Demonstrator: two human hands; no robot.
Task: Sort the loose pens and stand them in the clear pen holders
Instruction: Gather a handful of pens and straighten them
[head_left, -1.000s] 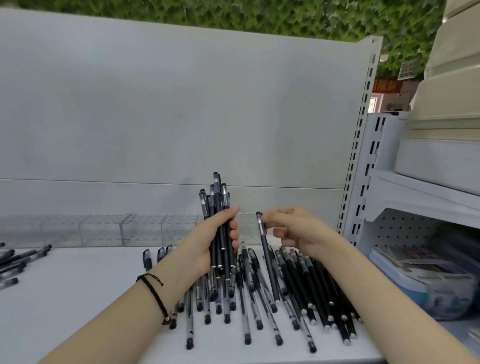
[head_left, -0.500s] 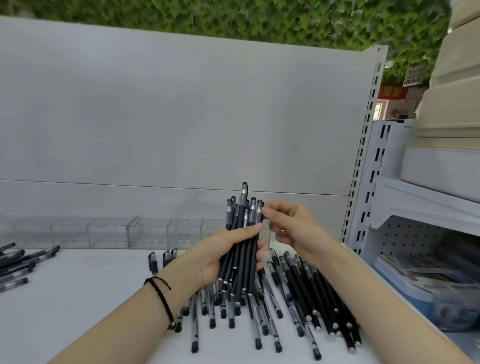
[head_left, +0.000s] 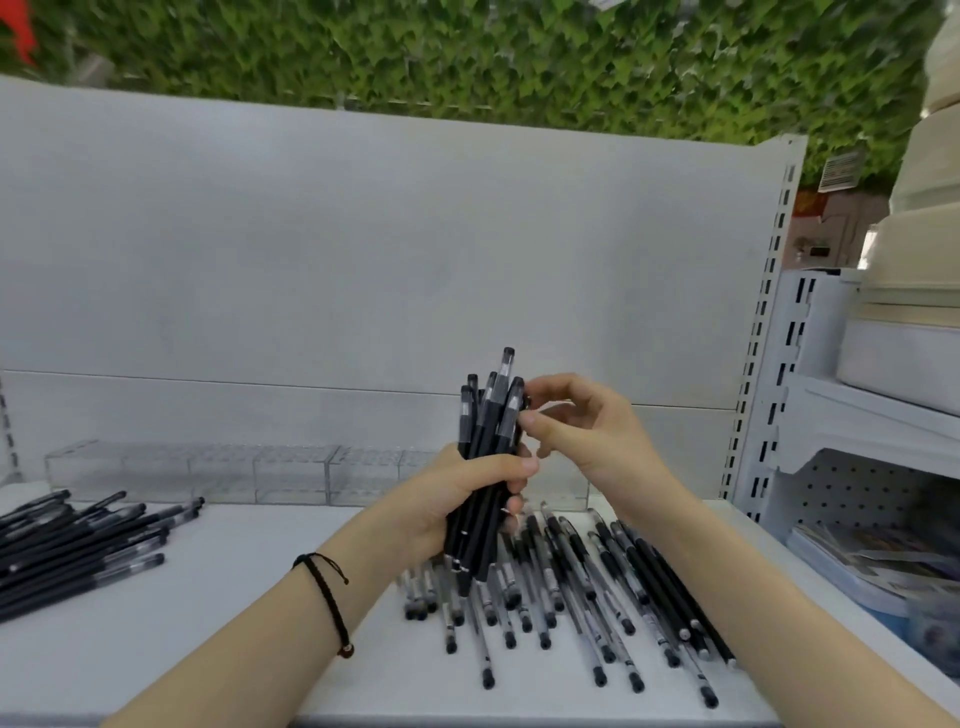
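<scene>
Held pens (head_left: 483, 441) before holders (head_left: 291, 470), loose pens (head_left: 654, 571) below

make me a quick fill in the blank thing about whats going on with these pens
1. The left hand grips a bundle of ___.
2. The right hand pinches the bundle at its ___ end.
3. The clear holders stand at the ___ of the shelf.
4. A black bracelet is on the ___ wrist.

Missing words: pens; top; back; left
</scene>
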